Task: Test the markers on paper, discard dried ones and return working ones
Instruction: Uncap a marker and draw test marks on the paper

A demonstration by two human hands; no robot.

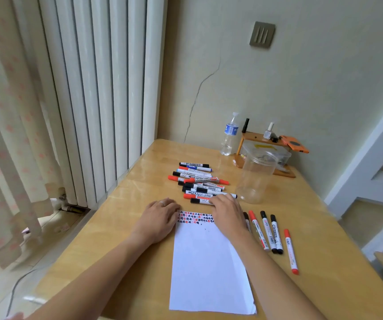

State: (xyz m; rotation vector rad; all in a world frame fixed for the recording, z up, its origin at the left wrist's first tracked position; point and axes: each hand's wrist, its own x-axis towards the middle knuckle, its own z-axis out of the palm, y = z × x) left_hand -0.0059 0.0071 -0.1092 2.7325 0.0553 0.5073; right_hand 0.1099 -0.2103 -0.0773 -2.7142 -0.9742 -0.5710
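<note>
White paper (209,262) mid-frame, steadied by left hand (160,218), fingers flat together; right hand (226,212) reaching marker pile (199,183), fingers curled, possibly gripping one.

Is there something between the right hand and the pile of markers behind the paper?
Nothing visible. The right hand already reaches the near edge of the marker pile, its fingers on the nearest black-capped marker, beyond the paper.

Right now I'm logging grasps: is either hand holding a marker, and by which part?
Left hand lies flat, holding nothing. Right hand reaches a black-capped marker; grip cannot be told.
</note>
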